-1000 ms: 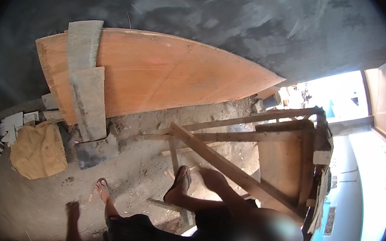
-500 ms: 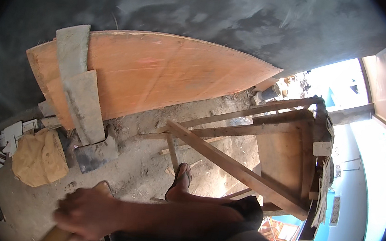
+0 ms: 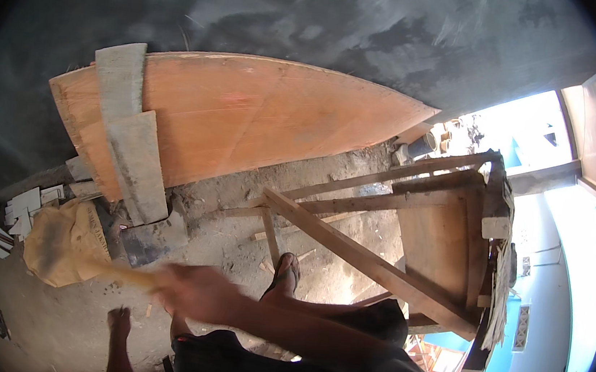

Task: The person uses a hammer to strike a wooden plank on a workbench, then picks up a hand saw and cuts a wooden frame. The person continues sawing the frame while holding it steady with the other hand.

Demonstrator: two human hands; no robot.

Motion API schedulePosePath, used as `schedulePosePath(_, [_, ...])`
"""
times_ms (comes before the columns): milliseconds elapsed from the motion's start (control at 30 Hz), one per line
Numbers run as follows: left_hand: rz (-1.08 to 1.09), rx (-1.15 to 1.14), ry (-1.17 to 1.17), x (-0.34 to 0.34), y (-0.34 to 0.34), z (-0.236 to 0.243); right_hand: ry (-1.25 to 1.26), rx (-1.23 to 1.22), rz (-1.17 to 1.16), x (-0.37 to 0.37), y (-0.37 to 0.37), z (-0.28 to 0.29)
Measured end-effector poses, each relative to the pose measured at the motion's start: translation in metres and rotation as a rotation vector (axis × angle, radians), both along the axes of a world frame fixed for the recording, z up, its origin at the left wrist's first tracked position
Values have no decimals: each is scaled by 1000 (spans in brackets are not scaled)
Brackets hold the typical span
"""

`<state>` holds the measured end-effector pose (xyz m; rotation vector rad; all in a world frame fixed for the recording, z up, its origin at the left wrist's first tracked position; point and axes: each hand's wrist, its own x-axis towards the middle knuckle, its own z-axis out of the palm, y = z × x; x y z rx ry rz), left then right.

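My right hand (image 3: 196,293) is closed round the pale wooden handle of a hammer (image 3: 118,271). Motion smears the tool, and its dark head blurs in front of a brown paper sack. Below and to the left, my left hand (image 3: 120,321) comes up from the lower edge with its fingers curled closed. Whatever it may hold is too small to make out. One foot in a sandal (image 3: 285,272) rests on the ground ahead of my right forearm.
An orange plywood sheet (image 3: 262,117) leans on the dark wall, with grey boards (image 3: 137,162) against it. A brown paper sack (image 3: 68,234) lies left, beside white scraps (image 3: 23,208). To the right stands a timber frame (image 3: 370,259) with a diagonal brace.
My right hand has swung up and to the right, bringing the hammer from the lower edge to in front of the sack. My left hand now shows at lower left.
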<state>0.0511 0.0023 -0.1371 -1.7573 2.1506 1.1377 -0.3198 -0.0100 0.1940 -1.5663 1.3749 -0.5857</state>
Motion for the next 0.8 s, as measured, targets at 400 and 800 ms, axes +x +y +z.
schedulePosePath(400, [367, 83, -219, 121, 34, 46, 1073, 680, -119, -232, 149, -27])
schedulePosePath(800, [117, -87, 161, 51, -13, 19, 355, -149, 317, -55, 33, 41])
